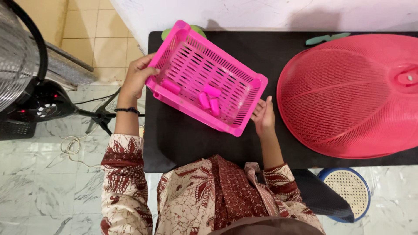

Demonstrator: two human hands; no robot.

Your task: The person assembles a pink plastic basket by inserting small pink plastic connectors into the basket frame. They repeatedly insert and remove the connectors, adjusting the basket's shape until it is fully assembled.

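Note:
A pink slotted plastic basket (226, 69) is held tilted above a black table (270, 52). My left hand (138, 77) grips its left rim near the corner. My right hand (263, 115) holds the basket's lower right corner from underneath. Inside the basket lie several small pink cylindrical pieces (209, 99), one apart at the left side (171, 86) and the others grouped near the middle.
A large red mesh food cover (348, 95) lies on the table's right half. A green object (327, 38) sits at the back edge. A standing fan (30, 87) is on the floor at left. A blue-rimmed woven stool (348, 187) stands at lower right.

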